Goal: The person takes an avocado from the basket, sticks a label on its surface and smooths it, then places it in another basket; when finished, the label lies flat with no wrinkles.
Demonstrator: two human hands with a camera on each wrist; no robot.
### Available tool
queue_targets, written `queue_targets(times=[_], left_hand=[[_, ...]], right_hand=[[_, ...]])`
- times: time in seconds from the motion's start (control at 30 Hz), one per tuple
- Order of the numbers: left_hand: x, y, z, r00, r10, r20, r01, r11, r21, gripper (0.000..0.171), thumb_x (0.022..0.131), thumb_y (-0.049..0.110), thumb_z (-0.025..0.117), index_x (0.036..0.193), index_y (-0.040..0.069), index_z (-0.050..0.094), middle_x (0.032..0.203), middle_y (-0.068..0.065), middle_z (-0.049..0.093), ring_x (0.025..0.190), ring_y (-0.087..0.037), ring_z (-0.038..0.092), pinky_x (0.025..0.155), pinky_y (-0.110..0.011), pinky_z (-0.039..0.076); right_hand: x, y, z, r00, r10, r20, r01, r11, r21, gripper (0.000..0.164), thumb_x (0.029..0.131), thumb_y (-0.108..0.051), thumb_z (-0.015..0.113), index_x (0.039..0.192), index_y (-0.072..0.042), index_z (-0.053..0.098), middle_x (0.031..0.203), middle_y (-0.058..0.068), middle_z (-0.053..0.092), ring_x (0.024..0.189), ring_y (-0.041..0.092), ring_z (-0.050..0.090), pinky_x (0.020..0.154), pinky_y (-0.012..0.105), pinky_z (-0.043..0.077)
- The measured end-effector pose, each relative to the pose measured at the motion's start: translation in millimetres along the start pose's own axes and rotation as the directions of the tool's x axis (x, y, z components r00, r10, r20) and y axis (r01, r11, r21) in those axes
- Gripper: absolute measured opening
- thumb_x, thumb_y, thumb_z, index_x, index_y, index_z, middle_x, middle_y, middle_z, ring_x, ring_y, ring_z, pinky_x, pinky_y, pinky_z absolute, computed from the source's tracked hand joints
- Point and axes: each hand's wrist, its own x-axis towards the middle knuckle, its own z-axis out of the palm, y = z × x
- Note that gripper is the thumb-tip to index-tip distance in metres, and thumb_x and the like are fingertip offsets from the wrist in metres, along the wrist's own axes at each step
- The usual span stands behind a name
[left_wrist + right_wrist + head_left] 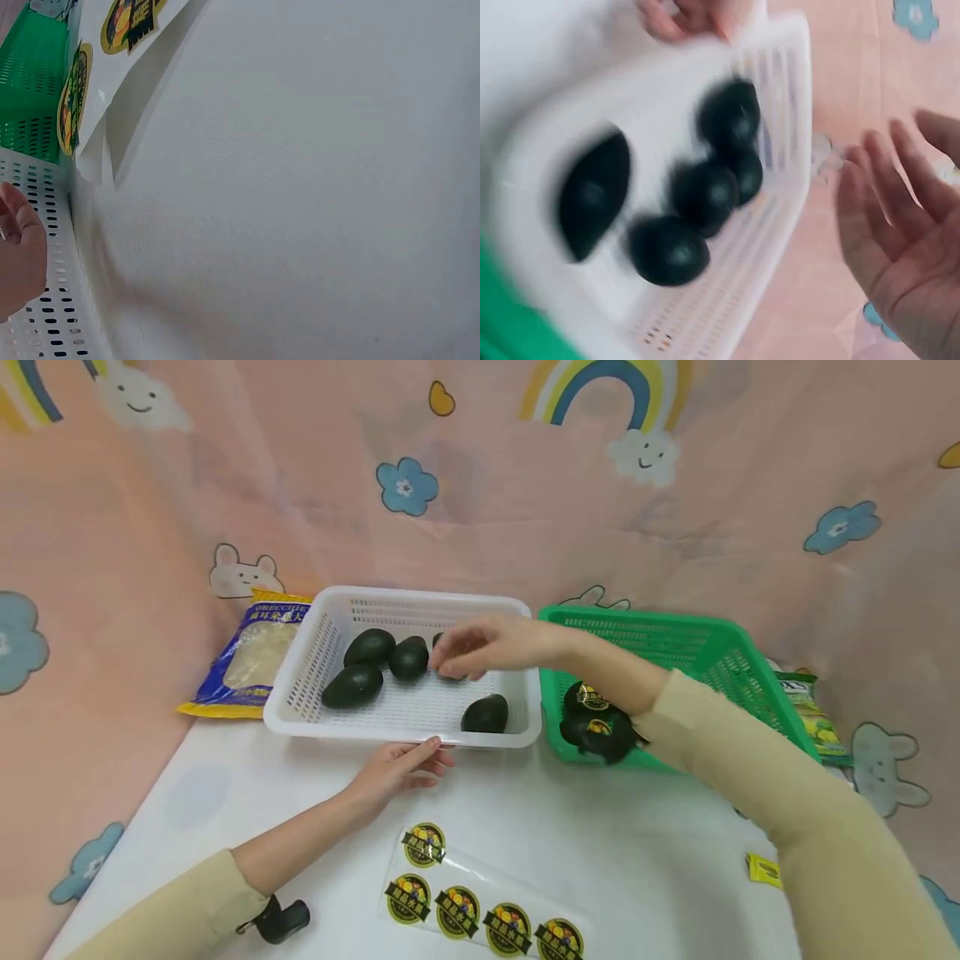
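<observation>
Avocados (352,687), dark and egg-shaped, lay loose in a white plastic basket (416,706) in the head view, where a partly hidden avocado (437,639) sat just behind the fingers of a person's right hand (487,647), its long axis impossible to tell. That right hand, empty, its fingers loosely bent, was nearer to the fruit than the left hand (397,772), whose thumb touched the basket's near rim, the fingers relaxed below it and wrapped around nothing. A lone avocado (485,714) rested in the near right corner, also closer to the right hand, its long axis slanted. Just beside stood a green perforated basket (675,618) with stickered avocados (600,722), while a glossy clear sheet of round stickers (457,912) lay on the white table (637,843). At the left wrist, the camera caught curved fingers beside the slotted basket wall and a bent corner of the sheet. From the right wrist, a blurred view showed that palm bare, its fingers parted and apart from five avocados, whose rounded skins carried a dull shine against the pale plastic.
</observation>
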Motion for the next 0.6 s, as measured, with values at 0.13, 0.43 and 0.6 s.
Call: queue_targets(times=[0.13,0.43,0.6], left_hand=[[0.8,-1.4,0.7,1.000,-0.010,0.001,0.010,1.000,0.002,0.054,0.100,0.039,0.053,0.126,-0.009,0.059,0.100,-0.002,0.071,0.094,-0.016,0.063,0.084,-0.031,0.053],[0.2,-3.5,-1.1,1.000,-0.004,0.028,0.004,1.000,-0.001,0.054,0.101,0.038,0.052,0.127,-0.010,0.057,0.098,-0.002,0.071,0.091,-0.015,0.062,0.081,-0.029,0.052],[-0.1,-3.4,-3.4,0.999,-0.006,0.032,0.006,1.000,0.004,0.056,0.101,0.041,0.052,0.127,-0.008,0.058,0.098,-0.001,0.070,0.090,-0.014,0.062,0.080,-0.029,0.052]], right_hand=[[54.1,4.8,-27.2,0.977,0.101,0.187,-0.077,0.988,-0.132,0.023,0.096,-0.012,0.061,0.118,-0.008,0.063,0.115,0.007,0.062,0.101,0.019,0.056,0.088,0.039,0.050],[100.0,51.4,-29.6,0.688,0.598,0.411,-0.456,0.797,-0.396,0.055,0.090,-0.008,0.066,0.142,-0.018,0.050,0.147,0.007,0.044,0.128,0.022,0.048,0.096,0.044,0.048],[110.6,59.7,-23.7,0.575,0.699,0.425,-0.530,0.714,-0.457,0.062,0.088,-0.003,0.069,0.143,-0.024,0.049,0.149,0.006,0.041,0.129,0.026,0.047,0.096,0.042,0.048]])
